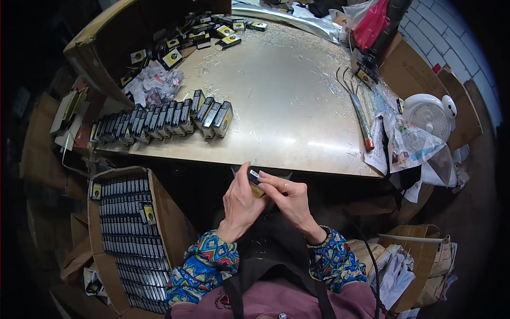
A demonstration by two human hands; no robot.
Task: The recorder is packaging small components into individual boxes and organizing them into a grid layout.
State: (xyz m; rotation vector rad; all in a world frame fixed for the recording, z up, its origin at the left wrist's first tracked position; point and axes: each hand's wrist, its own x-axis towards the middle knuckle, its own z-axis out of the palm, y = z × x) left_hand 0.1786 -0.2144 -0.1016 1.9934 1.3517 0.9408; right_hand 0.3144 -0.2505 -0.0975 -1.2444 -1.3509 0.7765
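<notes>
Both my hands meet over my lap, just off the table's front edge, around one small black-and-yellow box (256,190). My left hand (239,198) grips it from the left side, thumb and fingers around it. From the right, my right hand (288,198) pinches its upper end, where a pale label shows. Fingers cover much of the box, so I cannot tell whether its flap is closed. To the left on the table, a row of similar boxes (172,118) stands upright, side by side.
A carton (159,199) at lower left holds rows of boxes. More boxes lie loose (223,32) at the back left, by crumpled paper (154,84). Small clear strips litter the table (271,101). A hand rake (361,114) and white fan (429,118) are at right.
</notes>
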